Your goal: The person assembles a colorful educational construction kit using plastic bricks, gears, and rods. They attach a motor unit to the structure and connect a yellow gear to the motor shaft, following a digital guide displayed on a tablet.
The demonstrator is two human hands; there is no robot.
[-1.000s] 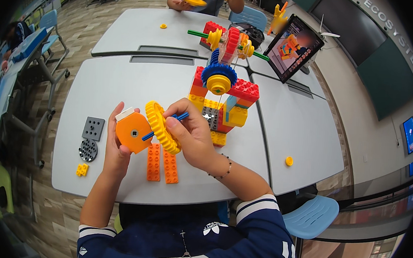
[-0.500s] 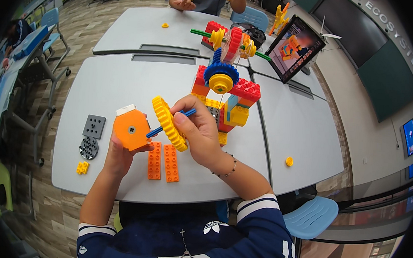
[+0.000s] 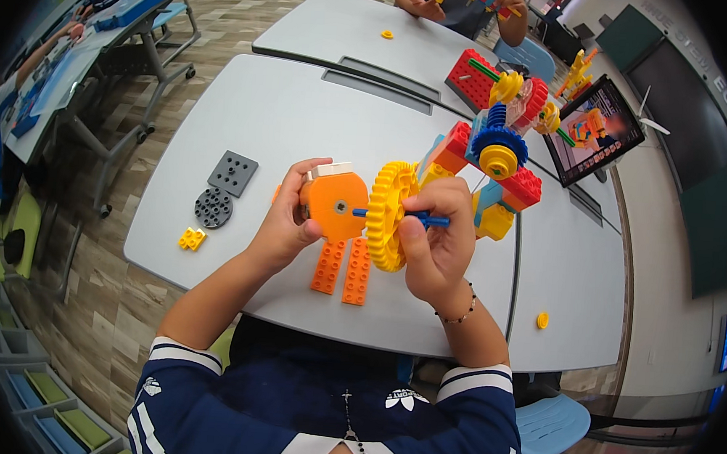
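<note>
Head view, looking down: left hand (image 3: 283, 226) curled around an orange block (image 3: 337, 206), fingers over its top edge and thumb at its lower side, held raised above the grey surface (image 3: 287, 120). Right hand (image 3: 434, 245) closed in a pinch on a blue axle (image 3: 410, 218), with a large yellow gear (image 3: 388, 215) threaded on that axle just beside the fingers. Axle tip meeting the hole in the middle of the orange block's face, gear standing on edge between the two hands. Directly below, flat on the surface, two orange long bricks (image 3: 344, 268) side by side, touching. Off to the left on the same surface, a grey square plate (image 3: 233, 172), a dark round plate (image 3: 213, 207) just beside it, and a small yellow brick (image 3: 192, 238) near the edge. Behind the right hand, a colourful brick model (image 3: 489, 173) with a blue gear and yellow hub. Further right, a tablet (image 3: 594, 129) propped upright. Small yellow round piece (image 3: 542, 320) lying alone near the right edge. At the far table, another person's hands (image 3: 430, 4) on more bricks.
</note>
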